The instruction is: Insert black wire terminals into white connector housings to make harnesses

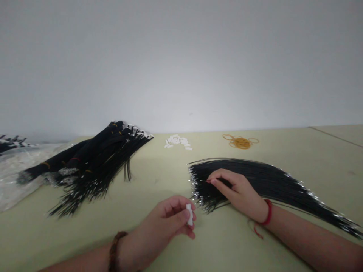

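Note:
Between the thumb and fingers of my left hand (167, 221) is a small white plastic connector housing (190, 215), held above the table. My right hand (238, 192) is over a fanned bundle of black wires (261, 177) with shiny metal terminals at their left ends. Its thumb and forefinger are pinched together near those ends, closed on what looks like a single wire (204, 181), whose tip points left. Most of that wire cannot be told apart from the bundle. The two hands are apart, the left one nearer to me.
Loose white connector housings (177, 140) lie in a small pile at the back. Right of them is a heap of yellow rubber bands (241, 142). Banded bundles of black wires (99, 158) lie at the left, partly over a clear plastic bag (17, 185). A pale wall (181, 68) stands behind the table.

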Demonstrator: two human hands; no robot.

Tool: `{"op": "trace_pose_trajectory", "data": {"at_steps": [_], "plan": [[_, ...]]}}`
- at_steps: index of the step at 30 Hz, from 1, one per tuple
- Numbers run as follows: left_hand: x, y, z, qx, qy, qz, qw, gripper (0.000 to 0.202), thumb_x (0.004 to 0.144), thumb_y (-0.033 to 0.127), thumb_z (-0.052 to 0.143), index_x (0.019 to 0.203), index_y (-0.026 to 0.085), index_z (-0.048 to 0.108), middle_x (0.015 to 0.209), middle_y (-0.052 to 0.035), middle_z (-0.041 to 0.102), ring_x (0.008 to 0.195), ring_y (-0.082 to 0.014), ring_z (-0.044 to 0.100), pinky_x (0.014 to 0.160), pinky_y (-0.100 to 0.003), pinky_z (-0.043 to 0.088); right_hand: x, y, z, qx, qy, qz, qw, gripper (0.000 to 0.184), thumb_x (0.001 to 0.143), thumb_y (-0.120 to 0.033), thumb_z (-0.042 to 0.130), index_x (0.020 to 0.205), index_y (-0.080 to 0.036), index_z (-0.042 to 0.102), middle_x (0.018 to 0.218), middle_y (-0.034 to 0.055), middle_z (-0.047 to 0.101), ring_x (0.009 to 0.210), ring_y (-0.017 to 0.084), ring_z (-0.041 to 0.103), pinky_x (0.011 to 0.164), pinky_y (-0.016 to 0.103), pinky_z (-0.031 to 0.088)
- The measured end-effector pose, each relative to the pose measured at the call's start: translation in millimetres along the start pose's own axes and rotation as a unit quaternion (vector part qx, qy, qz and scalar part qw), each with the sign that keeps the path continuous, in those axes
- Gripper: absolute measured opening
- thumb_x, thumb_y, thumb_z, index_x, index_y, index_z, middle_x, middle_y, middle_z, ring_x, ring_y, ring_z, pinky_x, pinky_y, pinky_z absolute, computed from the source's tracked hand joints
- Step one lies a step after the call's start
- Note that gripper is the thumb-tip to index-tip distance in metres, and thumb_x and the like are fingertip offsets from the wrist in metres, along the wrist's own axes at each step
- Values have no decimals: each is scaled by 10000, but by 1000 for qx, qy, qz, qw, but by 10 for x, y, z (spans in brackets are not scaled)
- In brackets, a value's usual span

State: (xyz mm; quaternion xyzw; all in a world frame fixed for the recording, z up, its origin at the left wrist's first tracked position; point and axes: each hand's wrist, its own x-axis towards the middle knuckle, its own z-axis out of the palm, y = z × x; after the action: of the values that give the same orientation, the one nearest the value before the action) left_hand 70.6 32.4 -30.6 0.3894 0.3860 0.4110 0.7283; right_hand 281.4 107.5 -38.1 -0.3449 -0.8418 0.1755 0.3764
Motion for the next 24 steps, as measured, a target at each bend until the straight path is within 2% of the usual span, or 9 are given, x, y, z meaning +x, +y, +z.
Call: {"op": "trace_pose_trajectory", "data": {"at_steps": [2, 5, 9, 24], "plan": [[-5, 2, 3, 1, 4, 4, 1000, 195, 719, 281, 698, 777, 124, 597, 667, -5, 555, 613, -100, 504, 586, -241, 474, -35, -91, 5, 3, 13, 8, 1000, 295, 949, -294, 376, 830, -92, 556, 782, 24, 522, 701, 7, 469, 638, 86, 371], [-13, -2, 2, 3, 0, 7, 1000, 202, 714, 287, 705, 760, 123, 597, 668, -7, 563, 615, -99, 511, 589, -238, 477, -118, -300, 28, 16, -5, -7, 1000, 249, 934, -252, 397, 808, -99, 547, 686, 3, 483, 602, -9, 412, 553, 84, 307], [-24, -10, -15, 8, -21, 2, 1000, 219, 707, 305, 712, 741, 120, 601, 668, -17, 583, 621, -108, 530, 593, -252, 489, -209, -489, 64, 29, -33, -44, 998, 194, 909, -227, 446, 798, -128, 570, 689, -10, 492, 633, -16, 437, 589, 86, 304], [-51, 47, 18, 66, -10, -13, 998, 296, 681, 357, 718, 710, 123, 539, 648, -6, 591, 570, -97, 545, 570, -262, 504, -216, -506, 65, 11, -58, -74, 996, 178, 897, -193, 465, 779, -146, 590, 647, -10, 473, 614, 2, 407, 583, 128, 257]]}}
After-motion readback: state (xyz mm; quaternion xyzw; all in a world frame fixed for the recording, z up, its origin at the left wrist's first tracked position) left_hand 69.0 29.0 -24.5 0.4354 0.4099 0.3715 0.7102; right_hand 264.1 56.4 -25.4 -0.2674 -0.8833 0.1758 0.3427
